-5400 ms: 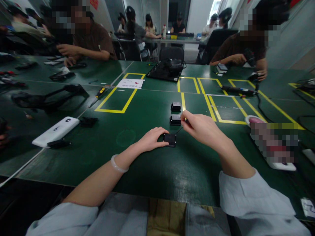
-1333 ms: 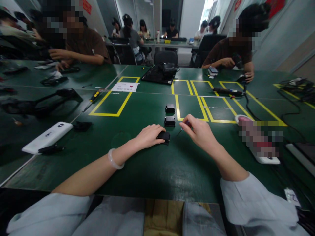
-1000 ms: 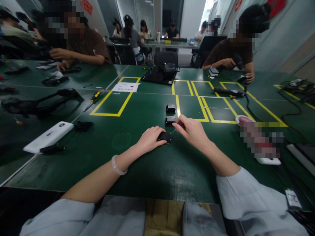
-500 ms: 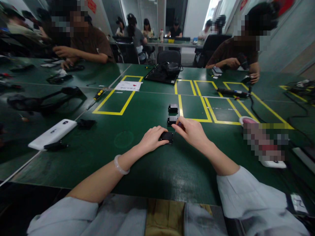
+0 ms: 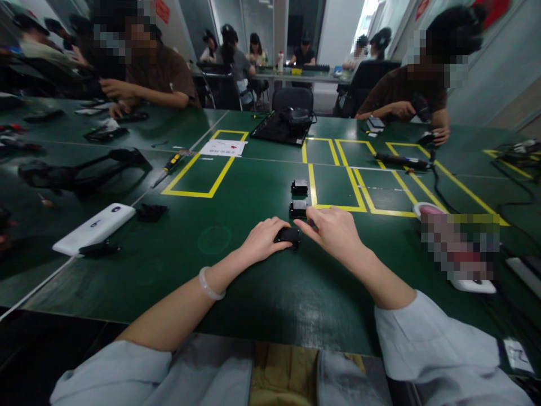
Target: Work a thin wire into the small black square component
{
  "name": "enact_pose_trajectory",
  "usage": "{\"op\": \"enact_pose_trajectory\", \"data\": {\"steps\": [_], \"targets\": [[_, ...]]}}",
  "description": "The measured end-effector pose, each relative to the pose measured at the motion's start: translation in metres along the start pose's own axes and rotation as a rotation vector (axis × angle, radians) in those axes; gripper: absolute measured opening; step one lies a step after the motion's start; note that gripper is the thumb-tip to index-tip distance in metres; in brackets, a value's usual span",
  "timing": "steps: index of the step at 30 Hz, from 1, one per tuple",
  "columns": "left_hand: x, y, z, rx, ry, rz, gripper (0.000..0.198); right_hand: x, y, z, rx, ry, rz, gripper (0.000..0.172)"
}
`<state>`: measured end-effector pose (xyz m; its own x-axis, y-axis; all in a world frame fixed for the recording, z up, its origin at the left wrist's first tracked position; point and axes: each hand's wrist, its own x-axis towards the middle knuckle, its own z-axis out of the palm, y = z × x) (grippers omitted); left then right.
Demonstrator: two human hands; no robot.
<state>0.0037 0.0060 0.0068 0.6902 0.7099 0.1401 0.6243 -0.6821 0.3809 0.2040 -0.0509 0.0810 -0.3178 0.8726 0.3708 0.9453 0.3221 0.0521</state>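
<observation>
My left hand (image 5: pixel 267 239) is closed round a small black box-shaped part (image 5: pixel 289 235), pressing it to the green table with the thumb in front and fingers behind. Close on its right side, my right hand (image 5: pixel 336 228) pinches a small dark thing whose kind I cannot make out, mostly hidden by the fingers. Just beyond my hands stands a second black box-shaped part (image 5: pixel 298 208) with a greyish top. Behind that is a third similar box-shaped part (image 5: pixel 300 186), apart from it.
Yellow tape (image 5: pixel 188 195) marks rectangles on the table. A white phone-like object (image 5: pixel 93 228) and black pieces lie left, near a yellow-black screwdriver (image 5: pixel 173 162). A black electric screwdriver (image 5: pixel 403 162) with a cable lies right. Across the table, two people work with their hands.
My right hand has lowered slightly, nearer the black part under my left hand. The left hand keeps its hold. The whole view has shifted a little.
</observation>
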Motion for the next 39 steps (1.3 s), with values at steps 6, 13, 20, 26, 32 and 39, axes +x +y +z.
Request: {"op": "enact_pose_trajectory", "data": {"steps": [6, 13, 20, 26, 32, 39], "targets": [[0.000, -0.003, 0.000, -0.045, -0.008, 0.015, 0.040, 0.002, -0.003, -0.010, 0.063, -0.186, 0.035, 0.034], [0.000, -0.004, -0.001, -0.062, -0.006, 0.026, 0.038, 0.003, 0.002, -0.013, 0.167, -0.259, 0.016, 0.021], [0.000, -0.005, 0.001, -0.067, -0.005, 0.036, 0.039, -0.001, 0.002, -0.014, 0.217, -0.230, -0.097, 0.020], [0.000, -0.006, 0.002, -0.070, -0.004, 0.034, 0.041, 0.002, 0.003, -0.018, 0.168, -0.218, -0.051, 0.028], [0.001, -0.006, 0.001, -0.065, -0.002, 0.043, 0.040, 0.010, -0.003, -0.019, 0.119, -0.257, 0.050, 0.050], [0.000, -0.005, 0.000, -0.074, 0.002, 0.047, 0.038, 0.013, -0.003, -0.015, 0.035, -0.274, 0.064, 0.037]]}}
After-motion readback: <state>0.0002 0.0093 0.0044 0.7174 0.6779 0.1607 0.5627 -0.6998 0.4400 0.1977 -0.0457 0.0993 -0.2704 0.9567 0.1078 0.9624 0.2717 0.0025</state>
